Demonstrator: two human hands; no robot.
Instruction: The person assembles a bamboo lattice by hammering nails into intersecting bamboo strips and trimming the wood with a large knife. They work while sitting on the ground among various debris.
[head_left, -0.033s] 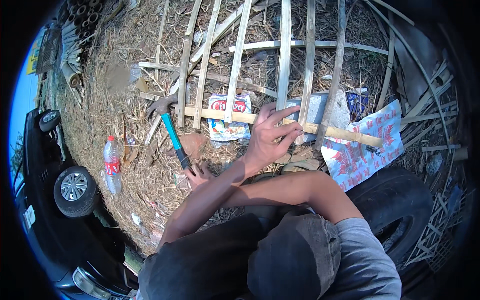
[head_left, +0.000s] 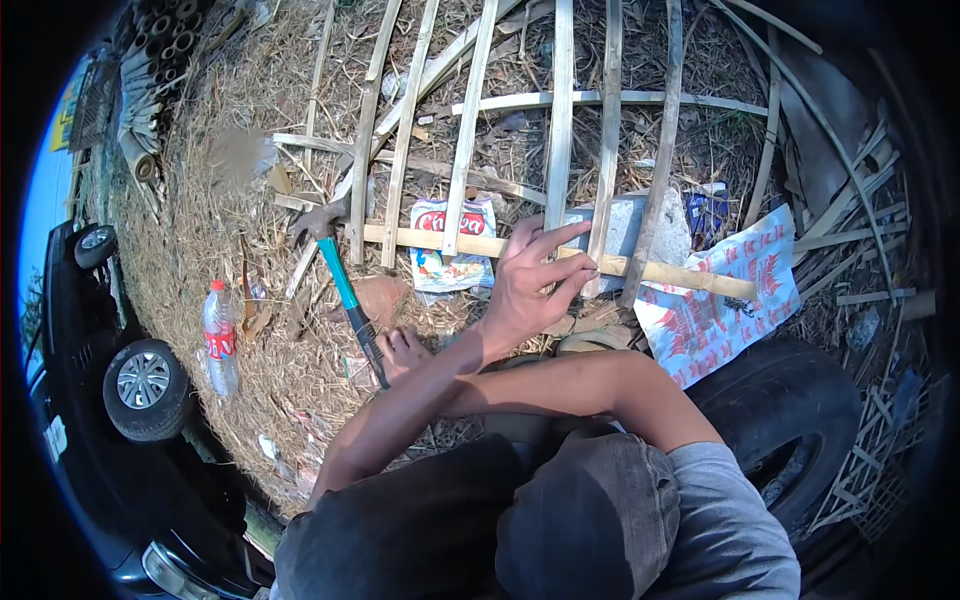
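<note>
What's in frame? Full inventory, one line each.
Bamboo slat lattice: one, pale tan, lying on straw ground, centre top.
Horizontal bamboo crosspiece: one, yellow-tan, across the slats' near ends.
Claw hammer with teal handle: one, left of centre.
Clear plastic bottle with red label: one, on straw, left.
Red-and-white snack wrapper: one, under slats.
Grey concrete block: one, under slats.
White printed sack with red pattern: one, right.
Black tyre: one, lower right.
Dark car: one, left edge.
Left hand: grips hammer handle.
Right hand: fingers spread on crosspiece.
</note>
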